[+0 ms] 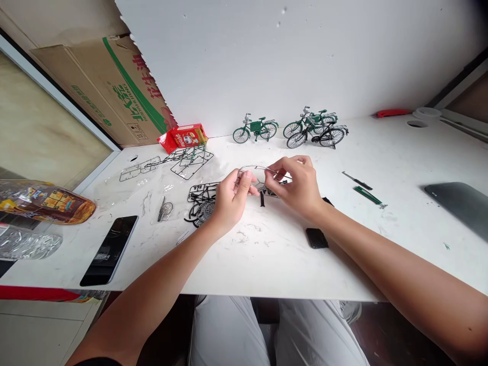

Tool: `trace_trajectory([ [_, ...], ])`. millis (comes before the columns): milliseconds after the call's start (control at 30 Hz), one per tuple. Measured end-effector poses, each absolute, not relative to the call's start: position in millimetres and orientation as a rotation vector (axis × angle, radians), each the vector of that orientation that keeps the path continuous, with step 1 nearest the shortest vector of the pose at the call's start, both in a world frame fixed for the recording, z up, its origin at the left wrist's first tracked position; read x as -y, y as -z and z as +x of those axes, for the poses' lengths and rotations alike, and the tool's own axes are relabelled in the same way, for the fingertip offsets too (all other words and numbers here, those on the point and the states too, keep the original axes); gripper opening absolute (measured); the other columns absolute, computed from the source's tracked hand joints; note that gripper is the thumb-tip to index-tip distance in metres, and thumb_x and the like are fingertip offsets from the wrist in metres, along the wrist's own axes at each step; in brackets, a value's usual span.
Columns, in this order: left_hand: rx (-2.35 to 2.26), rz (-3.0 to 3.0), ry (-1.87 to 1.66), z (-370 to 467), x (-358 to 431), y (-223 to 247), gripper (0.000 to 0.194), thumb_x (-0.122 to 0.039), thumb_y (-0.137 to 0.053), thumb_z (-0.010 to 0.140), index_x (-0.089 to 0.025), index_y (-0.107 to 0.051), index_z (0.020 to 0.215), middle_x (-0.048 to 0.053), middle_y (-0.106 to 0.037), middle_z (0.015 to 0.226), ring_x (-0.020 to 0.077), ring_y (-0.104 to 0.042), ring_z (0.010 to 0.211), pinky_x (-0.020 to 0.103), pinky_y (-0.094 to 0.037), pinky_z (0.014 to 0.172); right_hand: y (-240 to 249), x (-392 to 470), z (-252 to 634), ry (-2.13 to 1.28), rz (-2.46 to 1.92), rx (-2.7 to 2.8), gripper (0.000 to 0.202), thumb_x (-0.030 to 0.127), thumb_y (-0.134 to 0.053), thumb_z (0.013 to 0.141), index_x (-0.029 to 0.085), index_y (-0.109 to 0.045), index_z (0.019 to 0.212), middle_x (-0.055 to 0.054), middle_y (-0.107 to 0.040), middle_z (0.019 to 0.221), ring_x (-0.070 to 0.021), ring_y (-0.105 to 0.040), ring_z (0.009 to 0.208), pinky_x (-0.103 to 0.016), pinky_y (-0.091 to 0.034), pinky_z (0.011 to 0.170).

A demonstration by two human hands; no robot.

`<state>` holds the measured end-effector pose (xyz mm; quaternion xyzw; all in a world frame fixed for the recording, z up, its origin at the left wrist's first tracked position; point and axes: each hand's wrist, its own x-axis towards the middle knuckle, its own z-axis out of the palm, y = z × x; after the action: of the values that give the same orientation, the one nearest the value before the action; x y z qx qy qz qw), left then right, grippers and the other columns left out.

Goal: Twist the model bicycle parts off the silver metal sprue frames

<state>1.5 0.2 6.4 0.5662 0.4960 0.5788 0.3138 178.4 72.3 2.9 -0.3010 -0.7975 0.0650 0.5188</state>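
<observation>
A thin curved piece [251,166], silvery grey, is pinched at one end by the thumb and fingers of the left hand [233,195] and at the other by those of the right hand [295,185]; both of its ends are hidden by the fingers, and whether a full ring is formed cannot be told. It is held above the white table [244,264]. Just nearer than the curved piece, a small black part [262,199] is seen. To its left, black model parts [206,209] are partly covered by the left hand and forearm. To its near right, a black object [316,238] is partly hidden by the right forearm. Beyond it, a green model bicycle [255,126] is stood; to its far right, a black model bicycle [320,136] is overlapped with another green one, whose outline is hard to separate. To its far left, a red packet [190,136] is printed with lettering too small to be read. Farther left, "BEIDAHUANG" and large Chinese characters can be read on a carton [125,91], partly covered by a white board [267,61]. To its near left, a label on a bottle [46,201], cut off by the frame, cannot be made out.
</observation>
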Motion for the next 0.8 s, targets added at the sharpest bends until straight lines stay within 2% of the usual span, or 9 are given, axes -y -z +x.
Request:
trace_trajectory([
  [100, -1.34, 1.437, -1.596, -1.6, -1.4, -6.0, 0.046, -0.064, -0.054, 0.106, -0.021, -0.064, 0.095, 0.002, -0.071, 0.078, 0.0156, -0.073, 0.067, 0.028, -0.058, 0.071, -5.4, -70.3, 179.0, -0.201, -0.635, 2.039, 0.003, 0.03, -0.07, 0.1, 0.027, -0.07, 0.102, -0.003, -0.078, 0.087, -0.0241, -0.069, 0.082, -0.047, -0.049, 0.091],
  [200, -1.415, 1.489, -1.612, -3.6, -2.3, -4.1, 0.046, -0.064, -0.051, 0.107, -0.021, -0.067, 0.1, 0.004, -0.074, 0.083, 0.0174, -0.075, 0.077, 0.029, -0.058, 0.078, -5.8, -72.0, 180.6, -0.223, -0.627, 2.055, 0.007, 0.032, -0.067, 0.103, 0.027, -0.072, 0.105, -0.007, -0.078, 0.094, -0.0296, -0.065, 0.098, -0.047, -0.049, 0.087],
  [367, -1.331, 1.517, -1.6, -0.5, -1.0, -4.4, 0.045, -0.062, -0.055, 0.107, -0.02, -0.072, 0.108, 0.008, -0.079, 0.096, 0.0206, -0.078, 0.095, 0.031, -0.059, 0.086, -3.1, -76.0, 182.3, -0.273, -0.641, 2.072, 0.021, 0.019, -0.056, 0.105, 0.028, -0.074, 0.106, -0.005, -0.074, 0.083, -0.029, -0.06, 0.096, -0.048, -0.047, 0.086],
  [500, -1.245, 1.371, -1.523, 1.6, -2.5, -8.4, 0.049, -0.065, -0.062, 0.101, -0.018, -0.074, 0.103, 0.009, -0.08, 0.094, 0.0206, -0.079, 0.081, 0.031, -0.061, 0.078, -2.8, -75.7, 182.5, -0.251, -0.642, 2.077, 0.029, 0.017, -0.049, 0.106, 0.03, -0.074, 0.113, -0.004, -0.071, 0.081, -0.0293, -0.059, 0.097, -0.049, -0.046, 0.088],
  [567, -1.251, 1.285, -1.51, 1.2, -4.9, -9.0, 0.049, -0.064, -0.064, 0.101, -0.017, -0.074, 0.102, 0.009, -0.08, 0.093, 0.0204, -0.079, 0.078, 0.032, -0.062, 0.076, -4.3, -75.5, 183.0, -0.187, -0.638, 2.057, 0.023, 0.025, -0.054, 0.108, 0.031, -0.073, 0.118, -0.005, -0.073, 0.092, -0.0306, -0.06, 0.103, -0.052, -0.047, 0.092],
  [667, -1.281, 1.19, -1.539, 0.1, -8.2, -7.7, 0.045, -0.06, -0.065, 0.102, -0.016, -0.076, 0.101, 0.01, -0.081, 0.096, 0.0212, -0.08, 0.082, 0.033, -0.063, 0.078, -7.4, -76.6, 184.6, -0.051, -0.629, 2.056, 0.016, 0.036, -0.067, 0.104, 0.037, -0.073, 0.118, -0.005, -0.075, 0.115, -0.0339, -0.06, 0.116, -0.056, -0.045, 0.099],
  [800, -1.272, 1.159, -1.574, 0.3, -8.5, -6.3, 0.041, -0.055, -0.068, 0.1, -0.016, -0.078, 0.095, 0.013, -0.082, 0.105, 0.023, -0.08, 0.095, 0.036, -0.064, 0.088, -10.7, -79.0, 187.2, 0.024, -0.602, 2.12, 0.015, 0.038, -0.075, 0.1, 0.042, -0.074, 0.114, 0.0, -0.077, 0.11, -0.0359, -0.063, 0.123, -0.061, -0.04, 0.106],
])
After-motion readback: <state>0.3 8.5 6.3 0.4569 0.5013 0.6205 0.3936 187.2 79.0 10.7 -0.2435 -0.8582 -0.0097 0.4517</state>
